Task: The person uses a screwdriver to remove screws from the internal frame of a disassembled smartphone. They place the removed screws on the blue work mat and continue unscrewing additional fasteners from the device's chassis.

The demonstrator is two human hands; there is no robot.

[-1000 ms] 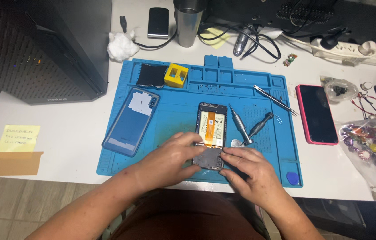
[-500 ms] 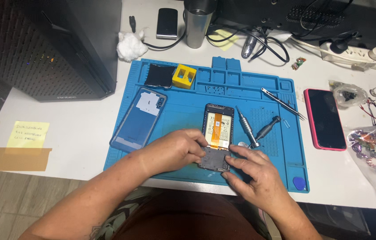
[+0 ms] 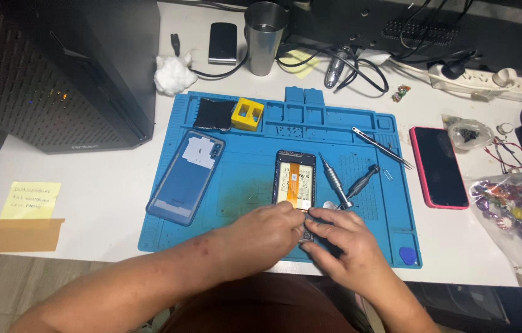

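Both hands, left (image 3: 261, 237) and right (image 3: 341, 243), are curled, fingertips pinched on the lower end of the opened black smartphone (image 3: 295, 182), which extends toward 12 o'clock from the grip.

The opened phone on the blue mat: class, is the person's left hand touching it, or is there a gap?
Touching. The head view shows the left hand with its fingertips pressed onto the lower end of the opened phone, no gap between them.

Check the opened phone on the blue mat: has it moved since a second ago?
No. The opened phone still lies just left of the two screwdrivers on the blue mat; only the camera shifted. Both hands, left hand and right hand, stay at its lower end.
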